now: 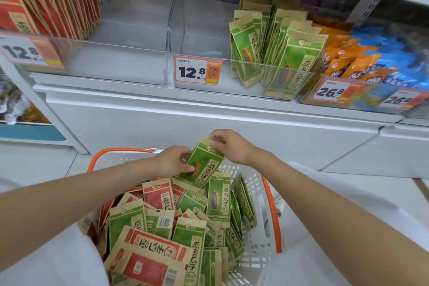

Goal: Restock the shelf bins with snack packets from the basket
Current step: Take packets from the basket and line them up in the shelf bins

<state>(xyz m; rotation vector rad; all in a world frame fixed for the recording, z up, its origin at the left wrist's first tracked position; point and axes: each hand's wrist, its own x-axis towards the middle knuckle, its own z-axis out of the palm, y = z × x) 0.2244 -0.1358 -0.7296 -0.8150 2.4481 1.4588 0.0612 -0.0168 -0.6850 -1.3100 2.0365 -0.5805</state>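
A white basket [256, 195] with orange handles stands in front of me, filled with several green and red snack packets. Both hands hold one green packet [204, 166] above the basket's far end. My left hand [173, 162] grips its lower left edge, thumb across the front. My right hand [228, 146] pinches its top corner. On the shelf above, a clear bin [243, 76] holds several upright green packets [274, 53] on its right side, while its left side stands bare. Another clear bin [104, 62] at the left holds red packets [46, 2].
Orange and blue snack bags [362, 62] fill the bins at the right, behind price tags. A white cabinet front [209, 118] runs below the shelf. White floor lies either side of the basket.
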